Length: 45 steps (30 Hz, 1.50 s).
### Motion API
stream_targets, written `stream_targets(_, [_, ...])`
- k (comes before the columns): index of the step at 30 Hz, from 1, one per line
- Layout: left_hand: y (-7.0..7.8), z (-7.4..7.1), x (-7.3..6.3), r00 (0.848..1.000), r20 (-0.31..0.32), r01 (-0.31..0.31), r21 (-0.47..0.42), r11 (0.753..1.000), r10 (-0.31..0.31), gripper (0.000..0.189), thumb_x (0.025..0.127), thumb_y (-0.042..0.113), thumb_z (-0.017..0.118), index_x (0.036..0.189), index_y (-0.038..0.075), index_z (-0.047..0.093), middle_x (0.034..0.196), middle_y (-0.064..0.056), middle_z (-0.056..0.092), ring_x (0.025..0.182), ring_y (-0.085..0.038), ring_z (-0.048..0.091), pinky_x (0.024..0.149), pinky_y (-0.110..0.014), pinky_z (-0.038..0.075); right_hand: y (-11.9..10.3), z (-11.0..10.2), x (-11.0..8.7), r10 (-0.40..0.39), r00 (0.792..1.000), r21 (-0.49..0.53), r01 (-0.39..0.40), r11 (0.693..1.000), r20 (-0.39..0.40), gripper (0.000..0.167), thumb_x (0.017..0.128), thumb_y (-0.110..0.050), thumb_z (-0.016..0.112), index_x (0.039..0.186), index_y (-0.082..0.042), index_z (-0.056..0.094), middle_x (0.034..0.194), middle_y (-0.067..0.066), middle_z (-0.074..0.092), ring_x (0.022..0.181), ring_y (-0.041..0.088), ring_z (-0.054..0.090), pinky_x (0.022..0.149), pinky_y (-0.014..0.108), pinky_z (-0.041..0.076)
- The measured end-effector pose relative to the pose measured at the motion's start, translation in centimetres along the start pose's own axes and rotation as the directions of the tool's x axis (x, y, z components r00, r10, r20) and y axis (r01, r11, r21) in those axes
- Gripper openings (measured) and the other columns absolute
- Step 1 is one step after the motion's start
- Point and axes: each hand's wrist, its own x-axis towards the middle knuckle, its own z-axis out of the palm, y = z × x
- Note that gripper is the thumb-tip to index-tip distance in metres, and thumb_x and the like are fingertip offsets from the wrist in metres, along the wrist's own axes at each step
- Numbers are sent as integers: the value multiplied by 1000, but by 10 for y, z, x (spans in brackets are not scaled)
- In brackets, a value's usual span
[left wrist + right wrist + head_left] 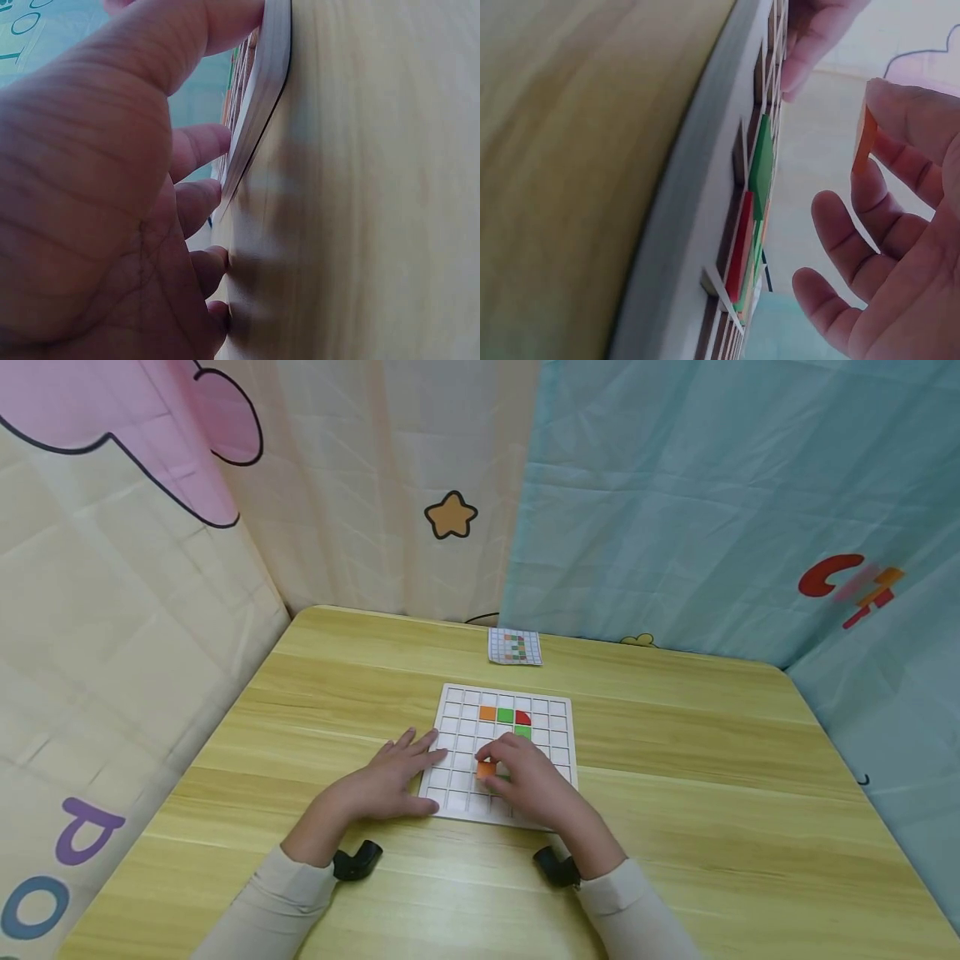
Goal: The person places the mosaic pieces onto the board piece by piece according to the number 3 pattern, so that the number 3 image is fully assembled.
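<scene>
A white grid board (454,696) lies on the table. My right hand (528,781) is over its lower middle, pinching an orange square tile (486,769) between thumb and fingers. The right wrist view shows that tile (865,139) held on edge, apart from the board. My left hand (390,781) rests at the board's left side with fingers spread, thumb and some fingertips touching its edge. In the upper grid sit another orange tile (487,713), a green tile (506,716), a red rounded tile (522,718) and a second green tile (522,732). My right hand hides part of the grid.
A small printed card (514,647) with a coloured grid pattern lies behind the board, near the table's back edge. The wood-patterned table (675,760) is bordered by printed curtains (637,510) at the back and sides.
</scene>
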Motion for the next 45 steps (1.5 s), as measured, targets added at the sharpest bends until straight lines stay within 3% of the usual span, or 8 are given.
stream_targets(18, [-1, 0, 0, 1000, 1, -9, -3, 1000, 9, 78, 86, 41, 75, 151, 12, 43, 164, -10, 20, 150, -39, 3, 117, -59, 8, -1, 9, 7, 35, 996, -109, -26, 994, 84, 18, 94, -22, 70, 111, -17, 69, 98, -6, 58, 89, 15, 50, 85, 36, 45])
stream_targets(31, [-2, 0, 1, 1000, 8, -11, -2, 1000, 11, 78, 86, 42, 74, 152, 12, 43, 164, -9, 19, 150, -39, 3, 117, -59, 8, 0, 16, 9, 18, 998, -180, -6, 984, 65, 15, 91, -21, 71, 105, -17, 69, 90, -7, 56, 85, 16, 49, 81, 37, 42])
stream_targets(45, [-1, 0, 1, 1000, 11, -2, -6, 1000, 2, 78, 86, 41, 74, 152, 12, 43, 164, -9, 19, 150, -39, 3, 117, -59, 8, 0, 19, 10, 53, 996, -209, -37, 977, 72, 16, 91, -23, 71, 106, -18, 69, 99, -5, 60, 96, 19, 49, 87, 41, 42])
